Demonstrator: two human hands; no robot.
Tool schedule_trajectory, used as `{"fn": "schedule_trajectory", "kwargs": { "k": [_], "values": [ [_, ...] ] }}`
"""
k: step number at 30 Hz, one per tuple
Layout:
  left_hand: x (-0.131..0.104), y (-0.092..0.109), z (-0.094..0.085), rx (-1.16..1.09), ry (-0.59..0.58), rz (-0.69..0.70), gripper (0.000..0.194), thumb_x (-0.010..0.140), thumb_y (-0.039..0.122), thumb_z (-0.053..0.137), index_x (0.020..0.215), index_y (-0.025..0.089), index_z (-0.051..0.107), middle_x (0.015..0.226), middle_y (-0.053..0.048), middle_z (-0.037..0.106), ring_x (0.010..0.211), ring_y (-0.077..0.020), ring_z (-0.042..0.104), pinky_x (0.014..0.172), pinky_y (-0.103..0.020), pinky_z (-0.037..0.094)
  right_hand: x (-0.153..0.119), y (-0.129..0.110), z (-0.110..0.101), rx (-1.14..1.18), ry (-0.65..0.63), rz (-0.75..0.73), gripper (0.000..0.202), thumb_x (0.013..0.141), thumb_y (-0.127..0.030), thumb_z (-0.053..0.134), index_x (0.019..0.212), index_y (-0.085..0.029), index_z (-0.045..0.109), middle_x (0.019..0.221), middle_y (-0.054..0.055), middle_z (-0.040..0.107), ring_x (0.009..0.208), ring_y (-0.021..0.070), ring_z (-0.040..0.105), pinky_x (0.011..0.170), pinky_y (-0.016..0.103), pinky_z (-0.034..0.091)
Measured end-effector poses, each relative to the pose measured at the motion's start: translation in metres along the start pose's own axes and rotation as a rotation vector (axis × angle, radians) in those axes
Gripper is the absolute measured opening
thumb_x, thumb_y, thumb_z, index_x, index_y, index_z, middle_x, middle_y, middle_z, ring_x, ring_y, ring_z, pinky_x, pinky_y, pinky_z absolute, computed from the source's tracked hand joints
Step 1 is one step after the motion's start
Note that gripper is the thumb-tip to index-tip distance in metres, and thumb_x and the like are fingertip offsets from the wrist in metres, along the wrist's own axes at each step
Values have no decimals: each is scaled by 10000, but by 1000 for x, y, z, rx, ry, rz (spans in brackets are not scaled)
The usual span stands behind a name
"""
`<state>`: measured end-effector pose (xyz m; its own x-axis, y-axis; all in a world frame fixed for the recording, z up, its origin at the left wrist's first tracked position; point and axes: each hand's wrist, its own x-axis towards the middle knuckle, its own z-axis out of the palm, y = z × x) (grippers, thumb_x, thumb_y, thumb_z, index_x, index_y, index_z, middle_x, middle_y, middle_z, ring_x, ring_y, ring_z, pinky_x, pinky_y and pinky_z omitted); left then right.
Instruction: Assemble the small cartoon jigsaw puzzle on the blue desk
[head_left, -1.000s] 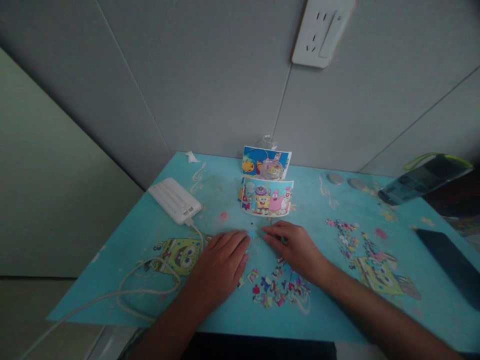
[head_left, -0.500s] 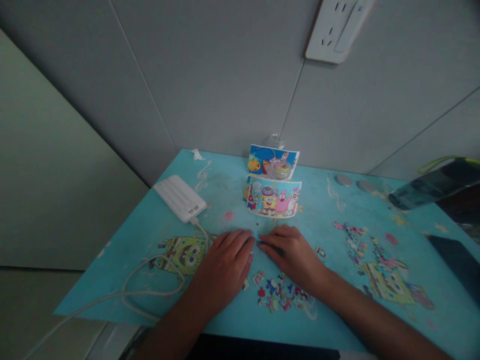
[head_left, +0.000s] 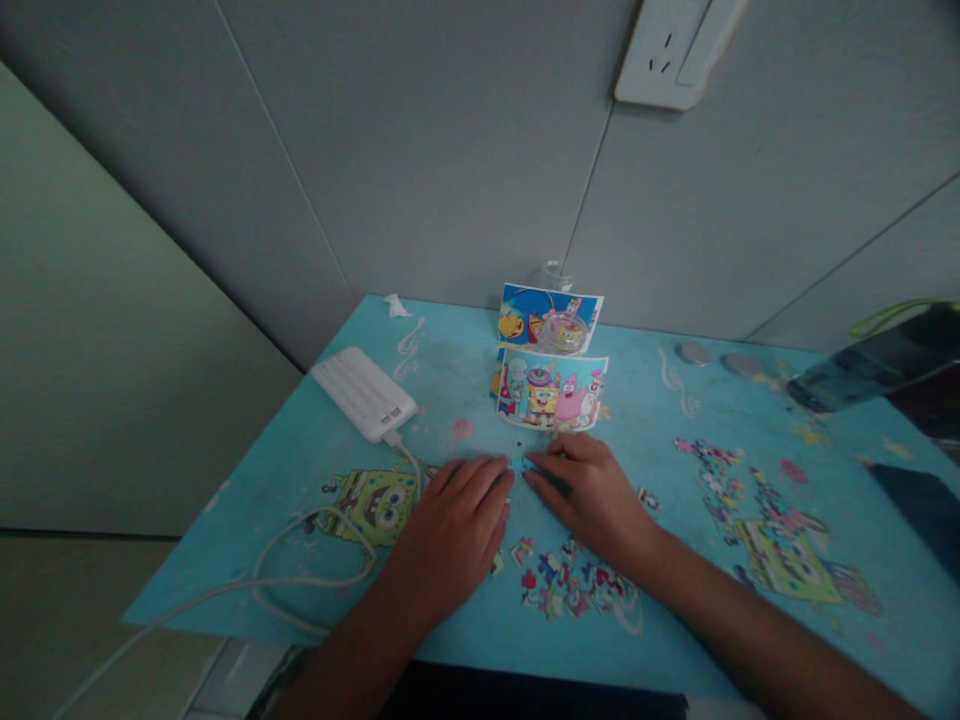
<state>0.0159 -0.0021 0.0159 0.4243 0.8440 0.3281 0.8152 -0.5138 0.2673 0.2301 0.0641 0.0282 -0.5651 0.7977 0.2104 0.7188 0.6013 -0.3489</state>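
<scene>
1. Blue piece (head_left: 517, 466): it lies on the table (head_left: 442, 650) in the narrow gap between the two sets of fingertips, before the front card (head_left: 553, 390). Whether the blue patch is one piece or two side by side cannot be told.

2. Left hand (head_left: 457, 525): palm down, fingers close together and slightly bent, tips pointing toward the right. The blue piece lies just beyond them, on their right. Whether the fingertips press on its edge or merely adjoin it cannot be told; no grip is visible.

3. Right hand (head_left: 596, 490): thumb and forefinger point left with a small space between them, their tips at the right side of the blue patch. A pinch on a piece is possible, but its closure cannot be told.

4. Governing relation: the fingertips face one another across the blue piece, roughly level from left to right. Neither hand is clearly nearer. The piece's own long axis is too small to read.

5. Surroundings: a pile (head_left: 574, 585) of loose pieces lies nearer the body, below the gap; a stray piece (head_left: 647, 497) lies just right of the right hand.
</scene>
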Motion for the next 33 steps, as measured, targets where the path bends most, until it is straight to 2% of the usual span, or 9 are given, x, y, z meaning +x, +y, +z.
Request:
{"fn": "schedule_trajectory", "kwargs": {
  "k": [16,27,33],
  "values": [
    [2,0,1,-4,-4,-8,350,1016,186,488,1352,156,584,1398,-100,616,1308,-263,540,1117,-495,410,3,-14,-20,-325,-33,-113,163,982,-292,615,1045,-242,757,1104,104,634,1034,283,552,838,415,410],
    [0,0,0,-4,-19,-7,376,998,156,487,1365,153,568,1416,-103,603,1318,-264,528,1129,-494,390,2,-15,-17,-321,-13,-91,211,1008,-329,582,1075,-254,767,1125,104,627,1053,287,553,845,423,410],
    [0,-1,0,6,-20,-2,424,963,121,512,1384,158,553,1434,-103,588,1331,-264,517,1137,-497,384,3,-17,-16,-338,-29,-102,204,1002,-283,582,1100,-252,758,1122,112,631,1062,297,554,841,431,415]
  ]
}}
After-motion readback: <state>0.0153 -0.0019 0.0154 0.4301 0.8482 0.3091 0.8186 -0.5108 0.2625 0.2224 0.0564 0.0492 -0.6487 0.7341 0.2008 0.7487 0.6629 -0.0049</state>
